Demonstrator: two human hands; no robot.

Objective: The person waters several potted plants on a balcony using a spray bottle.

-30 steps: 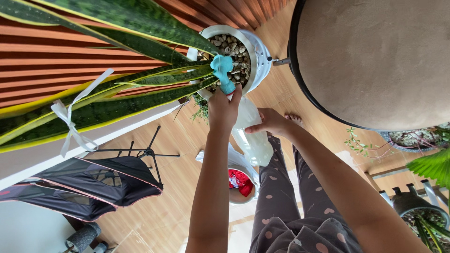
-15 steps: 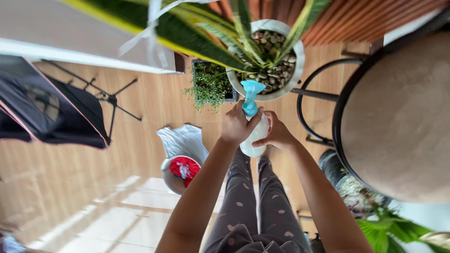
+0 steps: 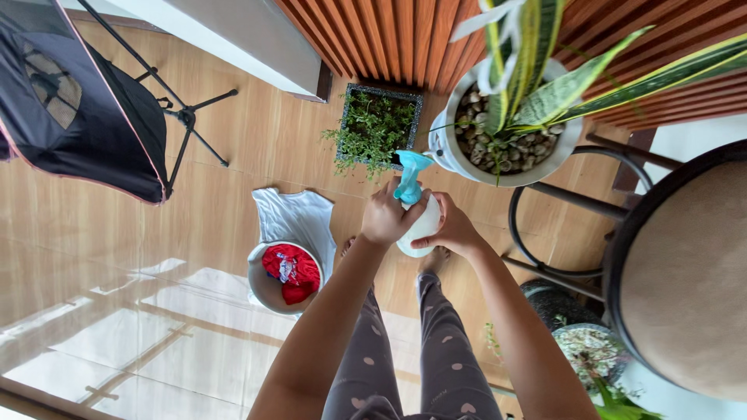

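Here we wrap both hands' fingers around the white plastic spray bottle [image 3: 420, 227], left hand [image 3: 387, 216] by its teal trigger head [image 3: 410, 177], right hand [image 3: 451, 227] steadying the body. Its nozzle points just beyond our fingertips toward the round white pot of pebbles [image 3: 498, 148], aiming the spray there.

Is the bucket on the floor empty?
No, the bucket on the wooden floor holds red cloth.
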